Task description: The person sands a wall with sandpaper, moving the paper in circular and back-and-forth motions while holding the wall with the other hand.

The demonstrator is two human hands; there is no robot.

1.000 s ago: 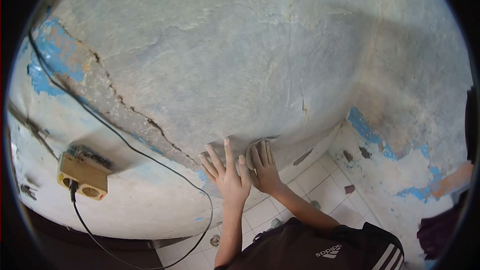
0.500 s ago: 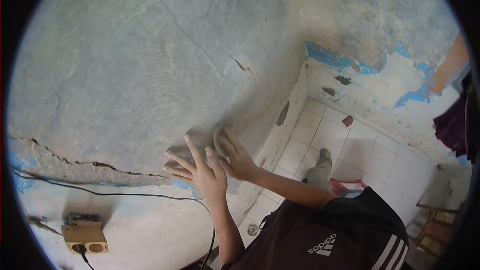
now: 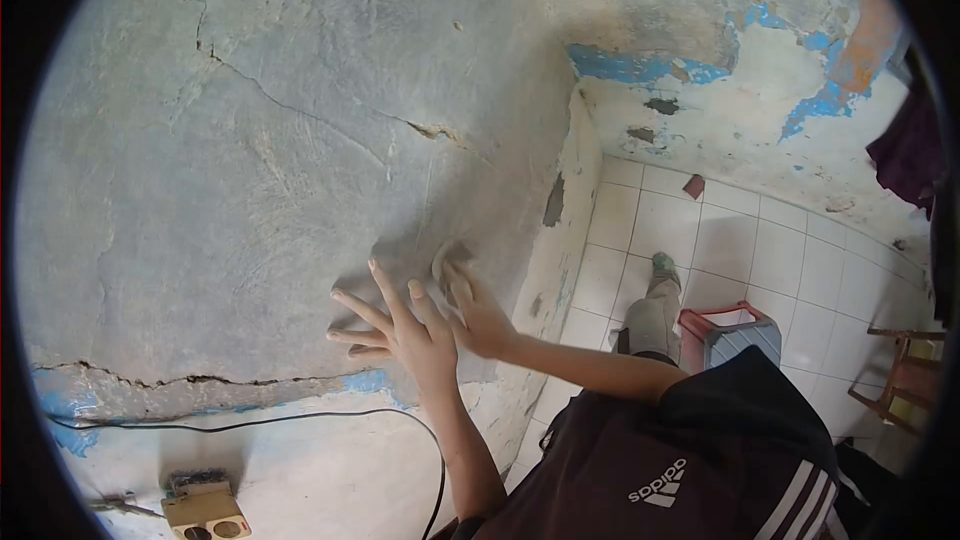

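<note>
My left hand (image 3: 421, 338) rests against the grey plastered wall (image 3: 270, 180), its fingers spread wide and thumb raised toward the right. Just beside it, my right hand (image 3: 482, 320) presses a bent, dusty sheet that looks like sandpaper (image 3: 440, 262) to the wall. The fingers of that hand are closed over the sheet, and most of it is hidden under them. Above both hands a short crack (image 3: 432, 130) with a chipped edge runs across the plaster. A longer crack (image 3: 200, 380) lies low to the left of my left hand.
A black cable (image 3: 250, 423) runs along the lower wall, above a socket box (image 3: 205, 513). On the tiled floor (image 3: 665, 225) stand a red and grey stool (image 3: 742, 337) and a wooden chair (image 3: 905, 380). A small reddish piece (image 3: 694, 186) lies near the far wall.
The view has shifted, so the upper crack appears farther left and more of the stool shows. Both hands stay against the wall, side by side, in much the same pose.
</note>
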